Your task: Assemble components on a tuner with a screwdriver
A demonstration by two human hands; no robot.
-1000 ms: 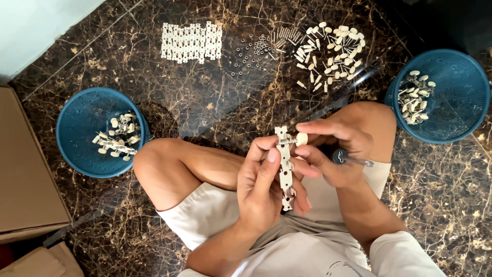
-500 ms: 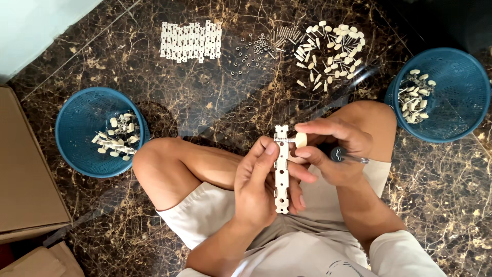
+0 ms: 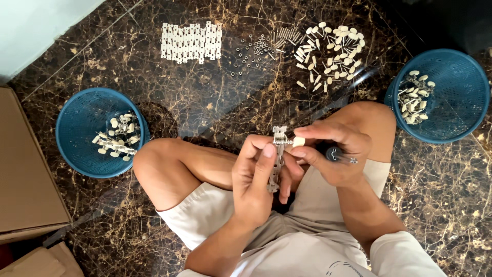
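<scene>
Your left hand [image 3: 259, 177] is raised over your lap, fingers closed around a narrow metal strip [image 3: 277, 159] held upright, thumb pressed along its front; your right hand [image 3: 330, 156] is beside it, thumb and forefinger pinched on a cream knob [image 3: 299, 141] at the strip's upper end, with a dark-handled screwdriver [image 3: 339, 156] tucked under the remaining curled fingers; the strip is pale grey, slim, notched at the top, its lower part hidden behind your left fingers; it sits between both hands, above your crossed legs; a blue basket [image 3: 84, 110] stands at your left knee, another blue basket [image 3: 456, 77] at your right.
</scene>
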